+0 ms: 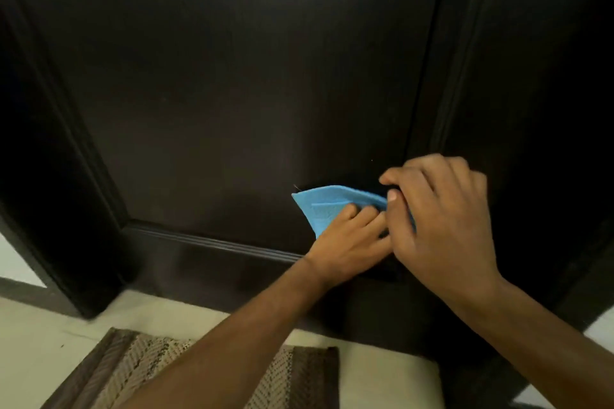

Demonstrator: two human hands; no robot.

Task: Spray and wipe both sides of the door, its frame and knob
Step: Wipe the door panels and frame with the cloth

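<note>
Pressing a folded blue cloth (327, 206) against the lower part of a dark brown wooden door (232, 76), both hands meet low on the panel, just above its raised bottom moulding (212, 242). The left hand (349, 242) lies with its fingers curled onto the cloth's lower right part, knuckles up, holding the fabric flat to the wood. The right hand (438, 219) sits just beside it, touching or nearly touching, fingers bent and closed over the cloth's right end, with the thumb tip showing at the fabric's upper edge. Most of the cloth's right portion is hidden under the two hands; its free left corner points toward the middle of the door. The door frame (465, 76) runs as a ridged dark strip up the right side of the panel, and a matching strip slants down the left side to the floor. Below the door lies a pale tiled floor (40, 352), and on it a woven brown and beige doormat (133, 372) that passes under the left forearm. No knob is in view.
</note>
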